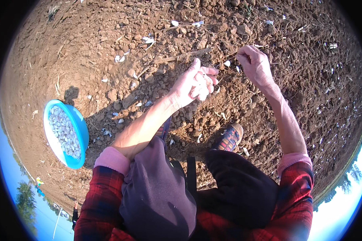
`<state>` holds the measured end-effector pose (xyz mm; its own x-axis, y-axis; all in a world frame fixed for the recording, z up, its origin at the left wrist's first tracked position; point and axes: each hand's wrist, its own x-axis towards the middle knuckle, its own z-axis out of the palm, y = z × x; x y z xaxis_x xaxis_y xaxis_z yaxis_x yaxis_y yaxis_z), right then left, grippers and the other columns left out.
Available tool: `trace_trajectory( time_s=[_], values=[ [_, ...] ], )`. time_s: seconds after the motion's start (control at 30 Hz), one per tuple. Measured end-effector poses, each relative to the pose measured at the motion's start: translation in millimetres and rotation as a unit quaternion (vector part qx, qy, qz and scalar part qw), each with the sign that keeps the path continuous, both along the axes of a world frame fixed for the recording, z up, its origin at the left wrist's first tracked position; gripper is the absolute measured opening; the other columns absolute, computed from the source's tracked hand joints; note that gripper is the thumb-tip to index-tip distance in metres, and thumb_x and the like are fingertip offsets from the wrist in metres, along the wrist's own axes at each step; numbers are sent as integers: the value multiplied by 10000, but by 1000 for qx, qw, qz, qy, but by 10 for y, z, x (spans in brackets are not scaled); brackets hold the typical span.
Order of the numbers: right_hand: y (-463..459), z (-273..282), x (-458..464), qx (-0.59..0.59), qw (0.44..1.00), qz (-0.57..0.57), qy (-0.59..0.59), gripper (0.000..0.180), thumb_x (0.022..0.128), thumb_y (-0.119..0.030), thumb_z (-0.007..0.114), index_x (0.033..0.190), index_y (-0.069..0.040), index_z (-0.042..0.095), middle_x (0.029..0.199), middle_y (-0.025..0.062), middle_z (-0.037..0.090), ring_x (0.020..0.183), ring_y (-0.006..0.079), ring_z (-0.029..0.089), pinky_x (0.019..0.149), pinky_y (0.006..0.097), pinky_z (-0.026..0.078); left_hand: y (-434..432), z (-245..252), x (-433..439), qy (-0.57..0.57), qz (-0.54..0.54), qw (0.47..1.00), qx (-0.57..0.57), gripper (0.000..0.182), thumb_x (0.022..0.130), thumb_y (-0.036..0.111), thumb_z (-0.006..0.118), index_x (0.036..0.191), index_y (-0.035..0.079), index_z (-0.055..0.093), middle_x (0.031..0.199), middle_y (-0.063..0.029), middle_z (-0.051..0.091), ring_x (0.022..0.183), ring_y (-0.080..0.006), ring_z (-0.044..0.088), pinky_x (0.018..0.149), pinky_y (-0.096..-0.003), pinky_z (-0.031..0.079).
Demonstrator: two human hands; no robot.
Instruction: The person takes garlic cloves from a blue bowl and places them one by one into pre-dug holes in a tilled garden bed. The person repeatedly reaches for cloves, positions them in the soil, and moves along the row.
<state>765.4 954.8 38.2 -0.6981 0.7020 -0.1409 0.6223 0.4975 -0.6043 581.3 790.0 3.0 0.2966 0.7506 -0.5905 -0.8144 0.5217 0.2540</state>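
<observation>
My left hand (191,82) is turned palm up, with several garlic cloves (202,86) heaped in its palm and against its curled fingers. To its right my right hand (255,63) hangs just above the soil with thumb and fingertips pinched together; whether something small is between them I cannot tell. Between the two hands, a white garlic clove (227,63) lies on the brown soil, and another white piece (238,69) sits close to my right fingertips.
A light blue plastic basin (84,129) holding many garlic cloves (65,131) rests on the soil at left. My patterned shoe (230,137) is below my hands. White pieces, clods and a dry stalk (184,56) lie about. Part of another person (75,215) shows at lower left.
</observation>
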Motion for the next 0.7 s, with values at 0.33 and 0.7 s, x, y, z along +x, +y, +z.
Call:
trace_trajectory(
  time_s=[0.33, 0.7],
  values=[
    [-696, 180, -713, -59, 980, 192, -3, 179, 862, -205, 610, 909, -33, 623, 830, 107, 602, 712, 276, 632, 633, 378, 511, -81, 62, -81, 18, -2, 998, -62, 630, 913, 690, 293, 924, 106, 530, 641, -55, 595, 426, -116, 518, 318, -236, 348],
    [741, -454, -1229, 32, 999, 18, 2, 189, 929, -120, 516, 827, -3, 623, 686, 98, 649, 549, 161, 596, 552, 301, 532, -72, -51, -432, -21, 87, 996, -22, 730, 956, 632, 243, 1127, 1, 567, 867, -97, 632, 673, -188, 598, 367, -224, 397]
  ],
)
